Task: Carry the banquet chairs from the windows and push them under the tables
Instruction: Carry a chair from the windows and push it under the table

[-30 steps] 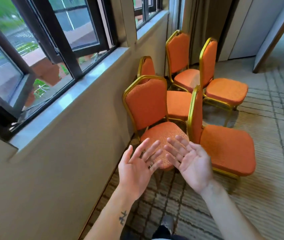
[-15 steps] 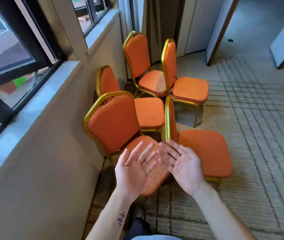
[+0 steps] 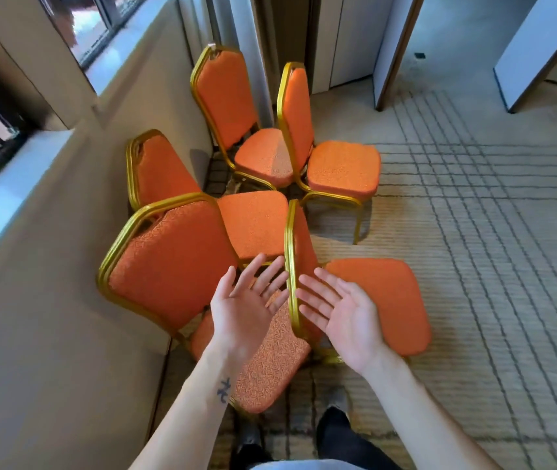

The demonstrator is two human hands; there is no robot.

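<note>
Head view: left hand [image 3: 246, 308] and right hand [image 3: 341, 312], fingers spread and empty, flank the edge-on back of the nearest chair [image 3: 385, 300] by the wall [image 3: 50, 317]. Its rail [image 3: 290, 245] runs away between them, seemingly untouched, both equally near.

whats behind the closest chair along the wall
Another orange chair: its seat and the top of its back show. The closest chair covers its lower back, and its legs are out of sight.

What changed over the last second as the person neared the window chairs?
The person stepped closer to the chairs. The left hand and right hand drew apart, now seen either side of one chair's gold back edge. Nothing was gripped. Both hands stay open, palms up; chairs unmoved.
</note>
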